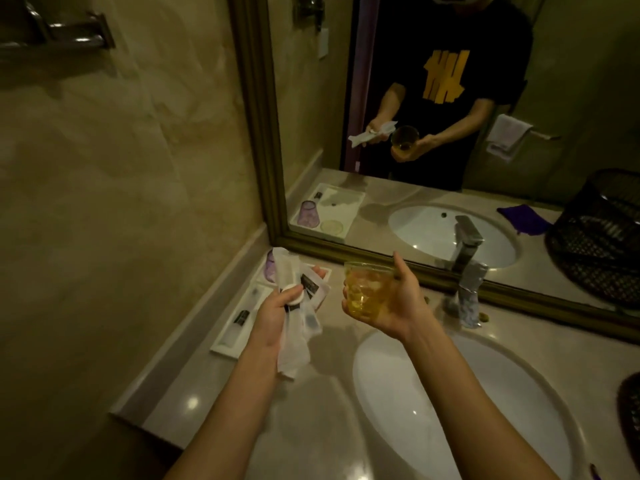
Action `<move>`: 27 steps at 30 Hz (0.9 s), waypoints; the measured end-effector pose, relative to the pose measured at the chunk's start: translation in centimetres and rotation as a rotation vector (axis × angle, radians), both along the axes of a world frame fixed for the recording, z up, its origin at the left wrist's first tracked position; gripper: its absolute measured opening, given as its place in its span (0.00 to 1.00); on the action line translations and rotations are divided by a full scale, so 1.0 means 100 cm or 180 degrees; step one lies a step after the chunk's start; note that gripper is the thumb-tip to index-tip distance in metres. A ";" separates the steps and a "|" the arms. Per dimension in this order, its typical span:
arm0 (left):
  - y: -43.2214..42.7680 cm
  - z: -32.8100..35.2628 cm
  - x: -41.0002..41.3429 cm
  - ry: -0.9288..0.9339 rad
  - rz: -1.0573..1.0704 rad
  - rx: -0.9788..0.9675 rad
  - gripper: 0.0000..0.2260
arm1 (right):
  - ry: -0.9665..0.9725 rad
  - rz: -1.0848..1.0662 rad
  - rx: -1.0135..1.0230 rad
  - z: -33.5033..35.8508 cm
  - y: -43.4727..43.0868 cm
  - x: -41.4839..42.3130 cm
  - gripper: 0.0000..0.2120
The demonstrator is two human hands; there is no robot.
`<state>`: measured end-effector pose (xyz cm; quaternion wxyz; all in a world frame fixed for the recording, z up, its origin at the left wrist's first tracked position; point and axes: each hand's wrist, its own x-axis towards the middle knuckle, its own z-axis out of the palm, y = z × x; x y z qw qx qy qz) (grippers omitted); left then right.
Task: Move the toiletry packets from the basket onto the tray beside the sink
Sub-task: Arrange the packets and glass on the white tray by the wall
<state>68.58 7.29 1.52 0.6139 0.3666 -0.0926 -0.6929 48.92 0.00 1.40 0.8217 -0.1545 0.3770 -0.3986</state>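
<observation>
My left hand (277, 306) grips a bunch of white toiletry packets (298, 341) with dark labels, held above the counter just right of the white tray (225, 346). One packet (239, 322) lies flat on the tray, and a purple cup (270, 263) stands at the tray's far end. My right hand (394, 303) holds a yellow tumbler (367, 289) upright over the counter behind the sink. The dark wire basket (628, 410) shows only at the right edge of the frame.
An oval white sink (433, 393) fills the counter's right side, with a chrome tap (469, 292) behind it. A framed mirror (266, 133) stands along the back and a tiled wall on the left. A towel rail (59, 29) hangs high on that wall.
</observation>
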 end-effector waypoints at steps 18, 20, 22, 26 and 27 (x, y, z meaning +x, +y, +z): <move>-0.058 -0.035 0.056 -0.0107 0.0273 0.0579 0.17 | 0.0477 0.0268 -0.0805 -0.050 -0.084 0.055 0.28; -0.064 -0.038 0.065 -0.0064 0.0216 0.0685 0.19 | 0.1421 0.0175 -0.1176 -0.061 -0.094 0.068 0.29; -0.067 -0.043 0.075 -0.0032 0.0102 0.0691 0.20 | 0.2056 0.0113 -0.1401 -0.076 -0.104 0.081 0.34; -0.072 -0.062 0.098 -0.0248 -0.0091 0.0679 0.20 | 0.2462 0.0132 -0.1383 -0.109 -0.122 0.108 0.41; -0.074 -0.067 0.103 -0.0311 -0.0141 0.0682 0.20 | 0.2564 0.0179 -0.1369 -0.117 -0.125 0.115 0.42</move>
